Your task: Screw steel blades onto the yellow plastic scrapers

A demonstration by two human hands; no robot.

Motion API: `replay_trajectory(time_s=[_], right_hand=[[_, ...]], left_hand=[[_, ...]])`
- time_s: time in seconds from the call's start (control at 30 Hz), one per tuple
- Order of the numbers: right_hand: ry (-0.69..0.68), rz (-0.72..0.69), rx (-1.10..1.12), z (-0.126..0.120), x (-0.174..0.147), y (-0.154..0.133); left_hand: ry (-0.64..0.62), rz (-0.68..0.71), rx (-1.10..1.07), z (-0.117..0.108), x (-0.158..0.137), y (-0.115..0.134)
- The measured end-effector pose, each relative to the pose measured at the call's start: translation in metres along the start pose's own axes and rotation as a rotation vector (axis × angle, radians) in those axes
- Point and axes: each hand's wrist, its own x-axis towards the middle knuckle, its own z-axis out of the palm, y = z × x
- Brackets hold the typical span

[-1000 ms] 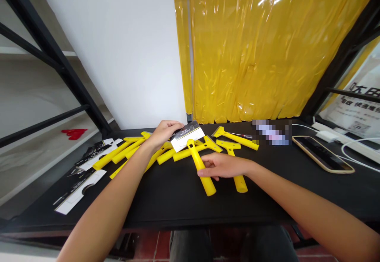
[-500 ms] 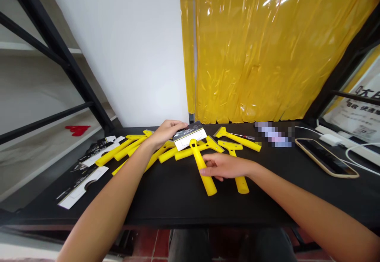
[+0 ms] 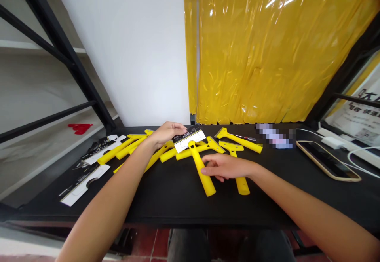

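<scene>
A yellow scraper (image 3: pixel 202 173) slants in front of me, its blade end covered by a black-and-white folded card sleeve (image 3: pixel 190 139). My left hand (image 3: pixel 168 132) is closed on the card's upper left edge, thumb and fingers over the black printed strip. Against the scraper's handle rests the thumb of my right hand (image 3: pixel 221 167). Its other fingers curl loosely beside the handle, partly hidden. Just under my right hand lies another yellow scraper (image 3: pixel 242 183) with its blade end pointing away. Several more scrapers (image 3: pixel 114 151) lie spread behind and left of my left forearm.
Loose card sleeves (image 3: pixel 85 185) lie at the table's left. A single scraper (image 3: pixel 243 140) lies at the back right, near a blurred-out object (image 3: pixel 276 136). Farther right are a phone (image 3: pixel 326 161) and a white power strip (image 3: pixel 353 145) with cables. A white panel and yellow film stand behind.
My left hand and the card have tilted slightly lower over the scraper's head. My right hand stays at the handle. The whole view has shifted a little.
</scene>
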Motion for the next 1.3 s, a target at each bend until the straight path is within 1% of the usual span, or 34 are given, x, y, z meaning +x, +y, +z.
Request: replay_trajectory(time_s=[0.07,0.13,0.2,0.27,0.3,0.33,0.37,0.43,0.57,0.63,0.73,0.83,0.93,1.03,1.1,1.2,1.23,1.3], right_hand=[[0.040,-0.001,-0.021,-0.002,0.001,0.002],[0.144,-0.012,-0.084,-0.005,0.003,0.005],[0.336,-0.005,-0.238,-0.010,0.004,0.008],[0.559,0.046,-0.468,-0.017,0.003,0.010],[0.644,0.082,-0.576,-0.020,0.003,0.011],[0.698,0.118,-0.657,-0.023,0.002,0.012],[0.722,0.150,-0.707,-0.026,0.002,0.013],[0.718,0.185,-0.740,-0.029,0.001,0.016],[0.694,0.187,-0.755,-0.031,0.001,0.018],[0.684,0.186,-0.756,-0.031,0.002,0.019],[0.679,0.191,-0.765,-0.031,0.002,0.019],[0.680,0.198,-0.783,-0.032,0.002,0.021],[0.687,0.200,-0.782,-0.033,0.002,0.021],[0.729,0.218,-0.786,-0.037,0.000,0.020],[0.796,0.246,-0.801,-0.044,-0.004,0.020],[0.917,0.312,-0.827,-0.063,-0.013,0.025],[0.933,0.334,-0.830,-0.070,-0.017,0.028],[0.912,0.374,-0.838,-0.086,-0.025,0.039]], left_hand=[[0.028,-0.005,0.004,-0.004,0.001,-0.001],[0.061,-0.003,0.013,-0.012,0.001,-0.001],[0.094,-0.006,0.031,-0.023,0.001,-0.001],[0.128,-0.028,0.046,-0.035,0.001,-0.004],[0.149,-0.054,0.058,-0.041,0.001,-0.006],[0.164,-0.083,0.068,-0.048,0.001,-0.008],[0.178,-0.113,0.078,-0.054,0.002,-0.010],[0.192,-0.161,0.091,-0.064,0.002,-0.016],[0.185,-0.208,0.111,-0.081,-0.002,-0.019],[0.194,-0.229,0.110,-0.088,-0.007,-0.016],[0.188,-0.299,0.078,-0.099,-0.017,-0.008],[0.199,-0.328,0.153,-0.107,-0.024,-0.004],[0.305,-0.317,0.299,-0.111,-0.024,-0.008],[0.402,-0.305,0.404,-0.114,-0.019,-0.018],[0.418,-0.302,0.474,-0.118,-0.015,-0.026],[0.415,-0.312,0.602,-0.124,-0.010,-0.034],[0.411,-0.313,0.650,-0.124,-0.008,-0.036],[0.415,-0.307,0.753,-0.121,-0.005,-0.036]])
